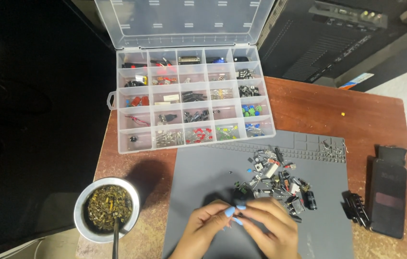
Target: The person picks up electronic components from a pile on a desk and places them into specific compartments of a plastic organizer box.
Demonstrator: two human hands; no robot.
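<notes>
Held part: a small dark component (242, 195), black and stubby, pinched between both hands just above the grey mat (203, 172); its exact kind is too small to tell.
Left hand (203, 225): one, low in the view, fingers (229, 212) curled in and pressed onto the dark part, nails painted light blue.
Right hand (270, 223): one, touching the left at the fingertips, fingers drawn together on the same part from the other side.
Loose pile (278, 180): a scatter of mixed electronic parts on the mat, just beyond the hands; black, silver and one small blue piece, too many to count.
Organizer box (191, 98): one, clear plastic, lid (184, 21) thrown open, five rows by five columns of compartments holding sorted parts, red, green and blue among them.
Cup (106, 210): one, metal-rimmed, filled with green herb, a straw standing in it, at the bench's left corner.
Phone (387, 196): one, dark, lying on the wooden bench (366, 120) right of the mat.
Black connector (355, 207): one, just beside the phone.
</notes>
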